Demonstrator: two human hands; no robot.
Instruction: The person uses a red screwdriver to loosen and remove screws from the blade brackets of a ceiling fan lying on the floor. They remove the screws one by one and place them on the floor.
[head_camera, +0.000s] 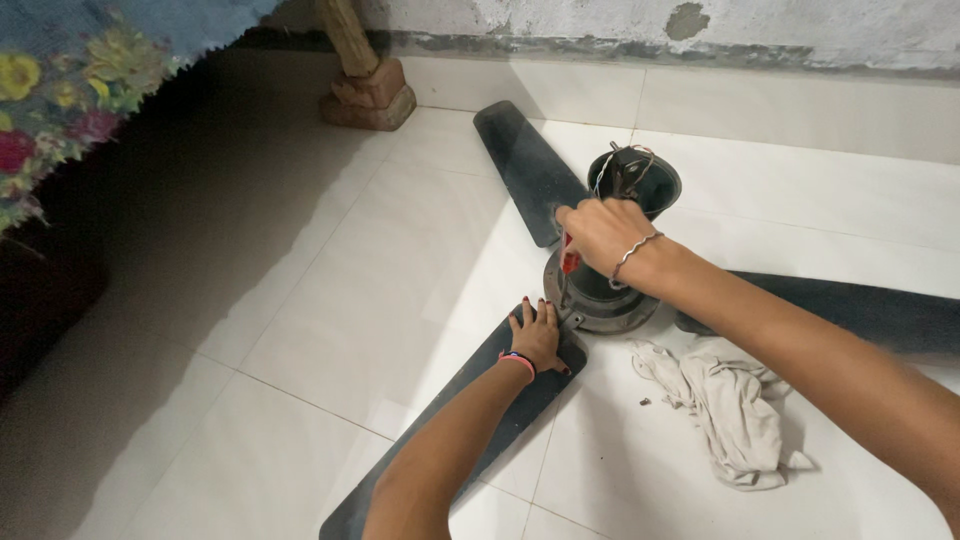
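— Where was the ceiling fan (600, 290)?
— On the tiled floor (300, 330). Your left hand (538, 338) pressed flat, fingers spread, on its near blade (470, 420).
— And your right hand (603, 232)?
— Its fingers were closed around a red-handled tool (569, 258) at the motor hub; a crumpled rag (725, 405) lay beside.

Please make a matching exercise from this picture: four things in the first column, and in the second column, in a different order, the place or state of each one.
Column one:
1. left hand
2. right hand
3. crumpled cloth
4. brick block

Column two:
A. lies on the white floor tiles, right of the fan motor
B. pressed flat on a dark fan blade
C. stands by the wall, under a wooden leg
D. closed around a red-handled tool above the motor

Right pairs: 1-B, 2-D, 3-A, 4-C
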